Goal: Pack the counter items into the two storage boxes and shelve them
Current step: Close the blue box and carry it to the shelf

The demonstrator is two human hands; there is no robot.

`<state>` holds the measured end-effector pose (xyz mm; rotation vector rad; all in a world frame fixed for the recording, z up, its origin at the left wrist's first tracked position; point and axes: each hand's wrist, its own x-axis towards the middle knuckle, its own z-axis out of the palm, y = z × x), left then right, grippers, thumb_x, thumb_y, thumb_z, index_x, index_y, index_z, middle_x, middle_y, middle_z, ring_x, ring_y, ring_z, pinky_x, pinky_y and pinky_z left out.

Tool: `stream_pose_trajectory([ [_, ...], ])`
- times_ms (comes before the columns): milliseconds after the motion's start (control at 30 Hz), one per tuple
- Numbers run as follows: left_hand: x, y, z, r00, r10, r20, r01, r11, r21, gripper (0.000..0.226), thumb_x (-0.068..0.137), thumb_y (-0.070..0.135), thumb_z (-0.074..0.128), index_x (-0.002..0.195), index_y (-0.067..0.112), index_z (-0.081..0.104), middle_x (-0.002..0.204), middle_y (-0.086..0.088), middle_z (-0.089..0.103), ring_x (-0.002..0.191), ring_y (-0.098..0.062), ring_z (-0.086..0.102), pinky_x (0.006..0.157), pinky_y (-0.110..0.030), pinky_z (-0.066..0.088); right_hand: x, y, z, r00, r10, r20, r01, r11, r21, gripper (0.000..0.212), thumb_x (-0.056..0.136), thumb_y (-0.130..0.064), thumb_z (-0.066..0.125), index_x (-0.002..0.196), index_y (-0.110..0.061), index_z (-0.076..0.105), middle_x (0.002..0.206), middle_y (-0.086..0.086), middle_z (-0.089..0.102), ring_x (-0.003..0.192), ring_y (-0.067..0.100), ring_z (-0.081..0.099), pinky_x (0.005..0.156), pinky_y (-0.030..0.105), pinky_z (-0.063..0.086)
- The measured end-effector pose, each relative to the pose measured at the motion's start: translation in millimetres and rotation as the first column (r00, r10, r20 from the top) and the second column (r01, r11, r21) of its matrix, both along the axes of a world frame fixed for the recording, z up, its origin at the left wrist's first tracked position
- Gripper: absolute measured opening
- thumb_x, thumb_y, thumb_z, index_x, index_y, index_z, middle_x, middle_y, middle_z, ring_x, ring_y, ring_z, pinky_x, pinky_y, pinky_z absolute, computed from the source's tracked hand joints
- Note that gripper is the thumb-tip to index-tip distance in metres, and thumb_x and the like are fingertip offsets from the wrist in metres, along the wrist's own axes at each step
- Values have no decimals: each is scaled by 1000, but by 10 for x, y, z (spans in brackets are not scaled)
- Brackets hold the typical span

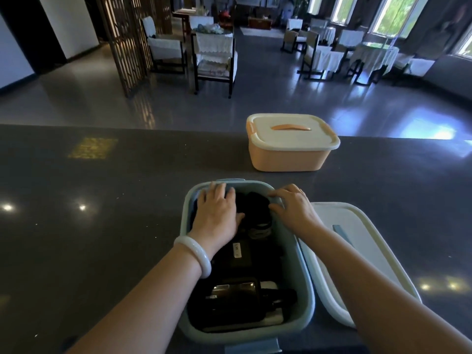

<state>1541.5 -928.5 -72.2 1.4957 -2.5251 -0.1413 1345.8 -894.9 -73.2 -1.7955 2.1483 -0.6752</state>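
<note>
My left hand (217, 213), fingers straight, presses black gear (256, 213) down in the near blue box (305, 277) as my right hand (293, 209) grips its rim; the lid (362, 264), lying right, likely goes on next.

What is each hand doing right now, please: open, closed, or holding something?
Left hand: open, fingers flat on the black items inside the blue box.
Right hand: fingers curled over the far rim of the blue box, gripping it.

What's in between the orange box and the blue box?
Just a bare strip of dark counter. The head view shows the orange box and the blue box standing apart.
</note>
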Motion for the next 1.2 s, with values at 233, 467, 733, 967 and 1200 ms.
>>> stream_pose_trajectory([
  [233,-923,463,109,991,-130,28,132,986,-98,53,93,40,53,137,13,44,136,-8,45,132,-29,35,111,-42,27,-585,305,-5,988,144,-58,-149,984,-94,28,94,-25,62,121,-22,67,118,1,56,113,22,50,96,29,42],
  [467,-1867,975,-47,988,-126,85,129,991,-33,48,93,40,53,131,11,48,131,-10,49,129,-31,38,110,-41,28,-1580,801,-197,978,127,-165,-108,987,117,40,97,-36,54,135,-25,55,136,-1,48,131,21,37,108,29,27],
  [733,-2230,1280,-560,970,140,198,-177,967,184,44,98,25,42,136,4,37,135,-14,39,115,-30,44,95,-39,41,-2189,1189,-647,976,75,-206,-8,952,306,52,95,-44,52,140,-20,44,141,4,40,128,28,37,109,42,33],
  [967,-2226,1269,-773,906,415,85,-419,848,326,66,93,50,52,136,1,40,133,-11,33,118,-28,38,95,-38,42,-2312,1265,-915,967,-192,-166,231,938,258,103,80,-68,58,149,-3,16,153,7,13,140,29,17,119,42,19],
  [1200,-2322,1261,-757,833,553,-38,-487,763,424,52,91,40,62,127,4,51,130,-11,35,120,-29,38,94,-36,43,-2346,1343,-1029,943,-321,92,295,929,223,94,74,-60,70,145,-13,31,158,7,13,146,27,7,118,44,20],
])
